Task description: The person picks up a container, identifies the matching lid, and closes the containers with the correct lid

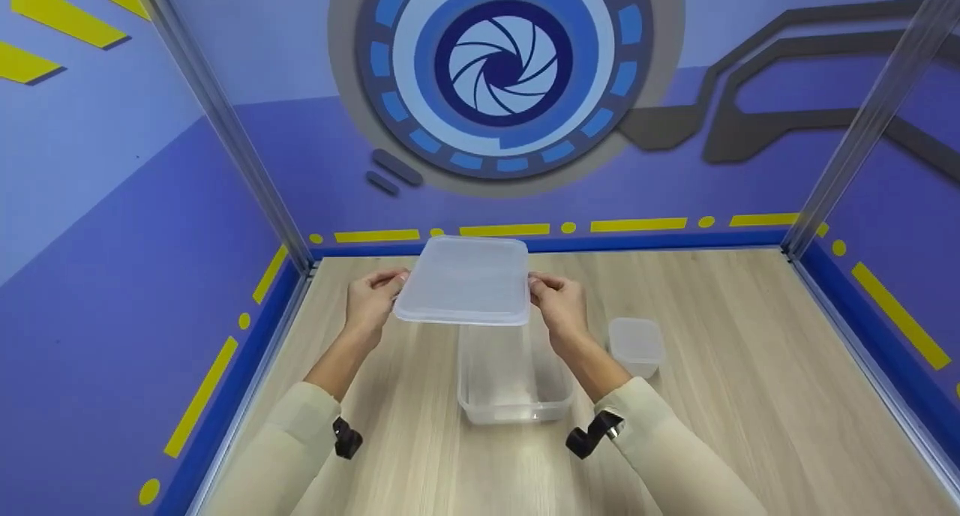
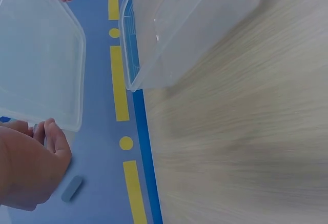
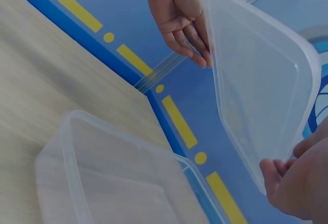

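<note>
A translucent plastic lid (image 1: 469,280), rectangular with rounded corners, is held up above the table by both hands. My left hand (image 1: 371,300) pinches its left edge, and my right hand (image 1: 559,304) pinches the right edge. Below and nearer to me stands a clear rectangular container (image 1: 514,385) without a cover, its far part hidden behind the lid in the head view. The left wrist view shows the lid (image 2: 38,55) apart from the container (image 2: 215,34). In the right wrist view, the container (image 3: 77,167) sits on the table under the raised lid (image 3: 261,75).
To the right of the right forearm stands a small square container (image 1: 636,343) with a translucent top. The wooden table (image 1: 750,426) is bordered by blue printed panels (image 1: 285,156) with metal corner posts. Each wrist wears a black band (image 1: 592,433).
</note>
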Demonstrator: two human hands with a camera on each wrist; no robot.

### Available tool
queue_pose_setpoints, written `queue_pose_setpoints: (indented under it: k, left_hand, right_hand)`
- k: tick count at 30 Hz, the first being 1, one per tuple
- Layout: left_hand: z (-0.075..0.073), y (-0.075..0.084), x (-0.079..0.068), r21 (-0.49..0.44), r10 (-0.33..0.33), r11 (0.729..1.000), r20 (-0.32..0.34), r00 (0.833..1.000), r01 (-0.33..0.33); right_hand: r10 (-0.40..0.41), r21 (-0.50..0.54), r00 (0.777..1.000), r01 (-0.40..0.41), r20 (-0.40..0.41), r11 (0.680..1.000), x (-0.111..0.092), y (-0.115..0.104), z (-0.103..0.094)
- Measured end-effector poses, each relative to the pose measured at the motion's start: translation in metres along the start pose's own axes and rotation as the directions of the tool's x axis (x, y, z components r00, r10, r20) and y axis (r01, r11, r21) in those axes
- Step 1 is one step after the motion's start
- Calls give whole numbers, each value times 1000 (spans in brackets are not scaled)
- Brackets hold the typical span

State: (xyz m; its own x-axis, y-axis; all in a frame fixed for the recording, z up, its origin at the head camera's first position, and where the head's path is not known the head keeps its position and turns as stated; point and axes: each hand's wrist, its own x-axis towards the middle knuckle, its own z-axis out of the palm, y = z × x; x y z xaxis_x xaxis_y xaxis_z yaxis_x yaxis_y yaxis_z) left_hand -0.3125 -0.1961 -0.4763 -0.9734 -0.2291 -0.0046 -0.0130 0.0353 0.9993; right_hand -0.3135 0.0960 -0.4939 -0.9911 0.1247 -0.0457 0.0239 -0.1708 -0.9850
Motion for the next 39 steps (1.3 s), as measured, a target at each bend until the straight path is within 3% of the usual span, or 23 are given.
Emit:
queue_pose_setpoints:
  k: [7,14,25,39]
  left_hand:
    - [7,-6,2,21,-46,999,62,997,45]
    - [14,-7,0,38,-97,995,102,990,93]
    - [24,-16,-1,130,-78,990,149,986,59]
    - [47,-35,-1,138,-72,989,125,990,54]
  right_hand:
    - [13,-27,1000,-13,-17,1000,1,3,-6]
    - [52,-135,998,-56,-33,989,5,7,-14]
    - [48,-195,999,-44,16,980,11,14,-26]
    - [52,-234,997,-37,60,971,21,20,-48]
